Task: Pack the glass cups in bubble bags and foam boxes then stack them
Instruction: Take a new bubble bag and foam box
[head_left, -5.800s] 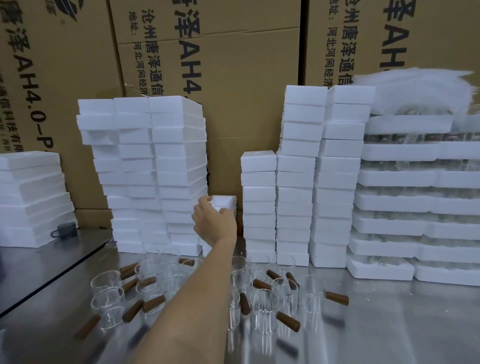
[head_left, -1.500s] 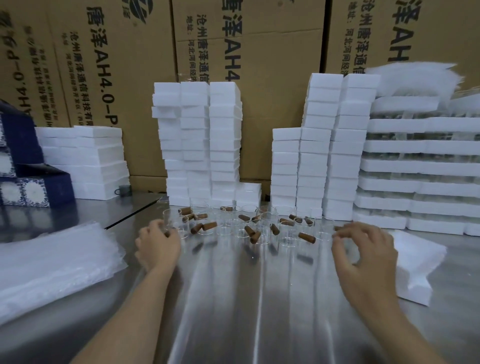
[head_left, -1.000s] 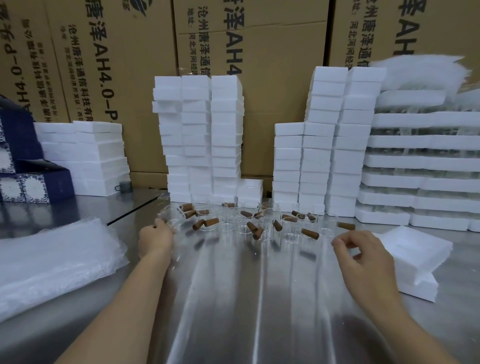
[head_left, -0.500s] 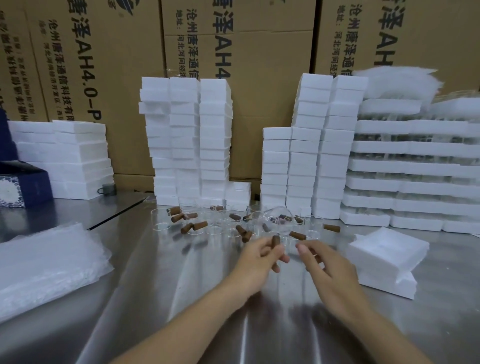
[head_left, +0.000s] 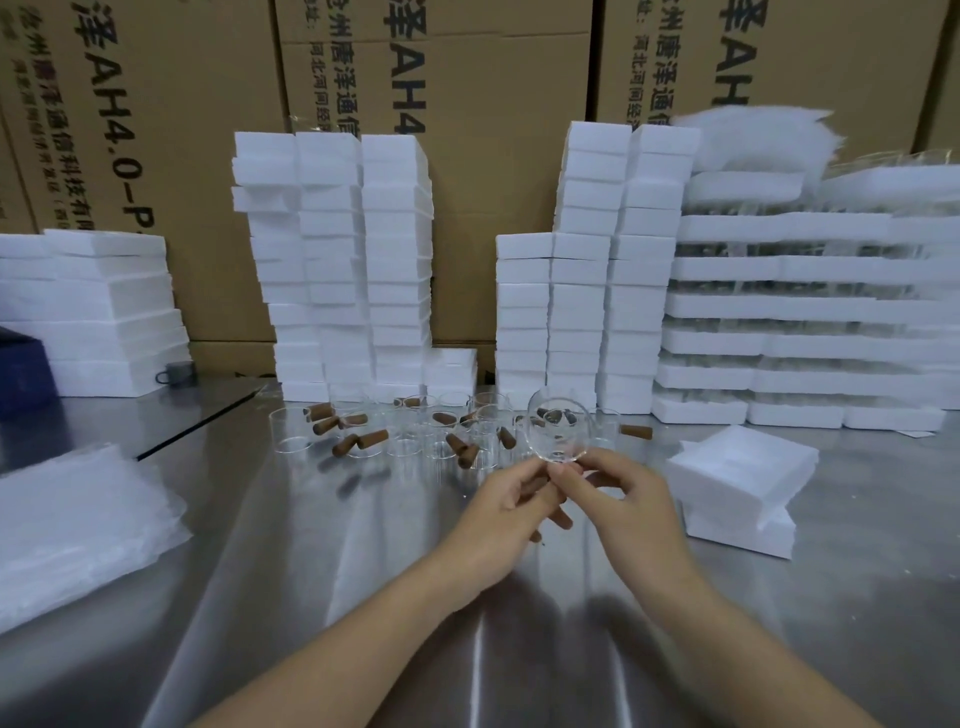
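A glass cup (head_left: 558, 428) is held just above the tabletop (head_left: 363, 571) at the centre of the frame, tipped so its open mouth faces the camera. The left hand (head_left: 506, 506) grips its brown wooden handle (head_left: 562, 519), fingers (head_left: 524, 475) curled round it, while the right hand (head_left: 631, 499) pinches the lower edge of the rim between thumb and forefinger. Just behind, a cluster of more cups (head_left: 415, 431) stands on the tabletop. At centre right lie two loose foam boxes (head_left: 743, 467), one on the other; at lower left, a heap of bubble bags (head_left: 67, 525). Tall stacks of white foam boxes (head_left: 353, 260) rise along the back, with layered foam trays (head_left: 805, 312) at far right and printed cardboard cartons (head_left: 493, 104) behind everything.
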